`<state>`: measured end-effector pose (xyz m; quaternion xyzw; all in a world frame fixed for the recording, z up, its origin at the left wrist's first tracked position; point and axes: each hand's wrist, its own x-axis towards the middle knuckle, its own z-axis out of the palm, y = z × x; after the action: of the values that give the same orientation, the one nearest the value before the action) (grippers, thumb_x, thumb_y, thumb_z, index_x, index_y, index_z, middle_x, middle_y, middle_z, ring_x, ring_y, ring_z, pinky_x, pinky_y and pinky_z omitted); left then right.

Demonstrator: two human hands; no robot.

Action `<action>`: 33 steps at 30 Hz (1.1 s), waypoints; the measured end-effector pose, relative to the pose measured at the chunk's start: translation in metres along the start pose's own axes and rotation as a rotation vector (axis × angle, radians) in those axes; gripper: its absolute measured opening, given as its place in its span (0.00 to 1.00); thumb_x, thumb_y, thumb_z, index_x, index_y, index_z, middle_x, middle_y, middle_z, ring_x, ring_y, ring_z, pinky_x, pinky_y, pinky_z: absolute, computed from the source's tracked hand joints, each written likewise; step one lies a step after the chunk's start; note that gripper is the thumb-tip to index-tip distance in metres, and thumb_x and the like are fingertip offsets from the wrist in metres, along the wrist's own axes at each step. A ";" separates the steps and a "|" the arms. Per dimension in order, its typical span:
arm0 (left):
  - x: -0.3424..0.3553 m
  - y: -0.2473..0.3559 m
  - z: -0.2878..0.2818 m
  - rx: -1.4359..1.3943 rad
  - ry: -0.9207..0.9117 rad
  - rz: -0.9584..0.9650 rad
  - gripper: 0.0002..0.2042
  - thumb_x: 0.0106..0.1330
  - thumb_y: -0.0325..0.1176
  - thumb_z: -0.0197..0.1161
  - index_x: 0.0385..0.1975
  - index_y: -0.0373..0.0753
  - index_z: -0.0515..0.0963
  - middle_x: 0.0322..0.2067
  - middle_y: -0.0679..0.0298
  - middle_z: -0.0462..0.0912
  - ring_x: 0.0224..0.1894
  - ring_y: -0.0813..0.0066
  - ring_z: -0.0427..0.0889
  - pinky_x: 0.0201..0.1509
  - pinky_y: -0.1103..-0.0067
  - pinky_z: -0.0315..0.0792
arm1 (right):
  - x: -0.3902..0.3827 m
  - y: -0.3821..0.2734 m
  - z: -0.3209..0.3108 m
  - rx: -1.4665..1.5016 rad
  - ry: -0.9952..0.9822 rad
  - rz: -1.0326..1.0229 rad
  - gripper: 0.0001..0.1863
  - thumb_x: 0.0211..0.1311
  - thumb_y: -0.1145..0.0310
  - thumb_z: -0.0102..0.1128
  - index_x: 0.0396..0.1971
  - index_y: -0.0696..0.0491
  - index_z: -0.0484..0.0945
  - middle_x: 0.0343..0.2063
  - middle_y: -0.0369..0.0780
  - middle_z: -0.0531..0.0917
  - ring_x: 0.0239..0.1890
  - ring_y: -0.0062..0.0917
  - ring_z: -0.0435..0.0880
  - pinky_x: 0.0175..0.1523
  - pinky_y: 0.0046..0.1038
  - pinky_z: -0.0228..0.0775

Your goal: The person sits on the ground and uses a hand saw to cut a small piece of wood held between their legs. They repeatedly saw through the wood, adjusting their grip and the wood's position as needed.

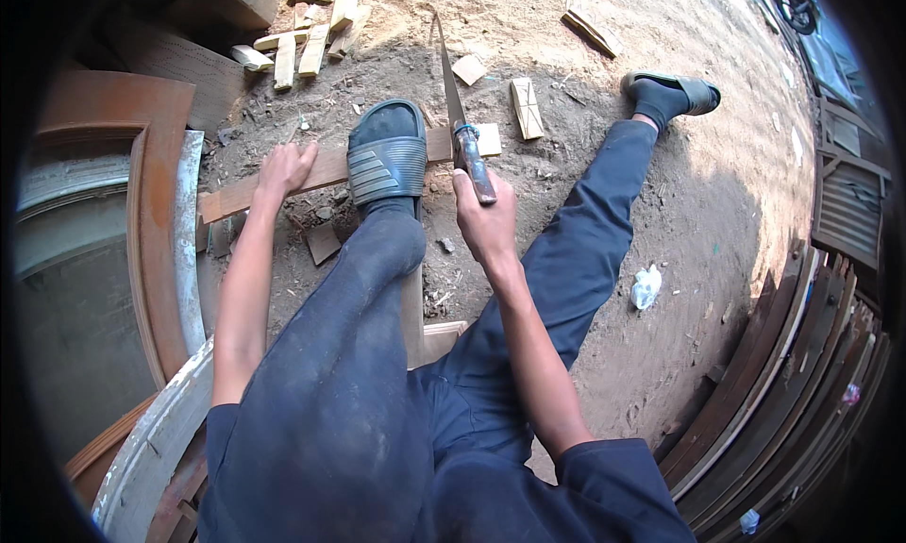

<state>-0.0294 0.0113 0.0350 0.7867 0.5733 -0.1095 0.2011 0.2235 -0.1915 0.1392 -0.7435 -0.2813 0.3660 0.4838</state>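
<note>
A reddish wooden board (241,196) lies crosswise under my left sandalled foot (385,170). My left hand (285,170) is closed on the board to the left of that foot. My right hand (486,217) grips a hand saw (448,81) by its worn handle, just right of the foot. The long blade points away from me and crosses the board near its pale right end (487,139). Whether the teeth touch the wood I cannot tell.
Several offcuts (312,52) lie on the dirt ahead, with a pale block (527,109) right of the saw. Old door frames (160,213) lean at left; stacked planks (774,373) line the right. My right leg stretches toward the upper right, near a white crumpled bag (646,286).
</note>
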 end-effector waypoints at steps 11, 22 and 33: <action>0.006 -0.007 -0.003 0.022 -0.015 -0.049 0.31 0.62 0.54 0.44 0.25 0.27 0.81 0.31 0.38 0.81 0.41 0.45 0.81 0.50 0.60 0.71 | -0.182 0.006 -0.039 -0.083 -0.019 0.063 0.10 0.54 0.77 0.55 0.16 0.58 0.69 0.09 0.42 0.68 0.12 0.21 0.74 0.20 0.28 0.61; 0.001 0.002 0.000 0.021 0.015 -0.045 0.29 0.62 0.53 0.46 0.27 0.29 0.82 0.33 0.37 0.80 0.41 0.42 0.81 0.50 0.60 0.72 | -0.147 -0.010 -0.114 -0.001 0.024 0.024 0.12 0.60 0.71 0.53 0.18 0.56 0.68 0.10 0.32 0.69 0.12 0.13 0.66 0.18 0.19 0.56; -0.003 0.005 -0.002 -0.014 -0.010 -0.037 0.29 0.62 0.52 0.46 0.26 0.27 0.82 0.31 0.36 0.80 0.39 0.43 0.81 0.49 0.60 0.73 | 0.016 0.037 -0.017 0.170 -0.085 0.026 0.14 0.58 0.69 0.54 0.16 0.60 0.68 0.12 0.35 0.68 0.17 0.16 0.64 0.23 0.27 0.56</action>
<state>-0.0261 0.0087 0.0391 0.7739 0.5876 -0.1130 0.2074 0.2489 -0.2013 0.1053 -0.6873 -0.2597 0.4260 0.5279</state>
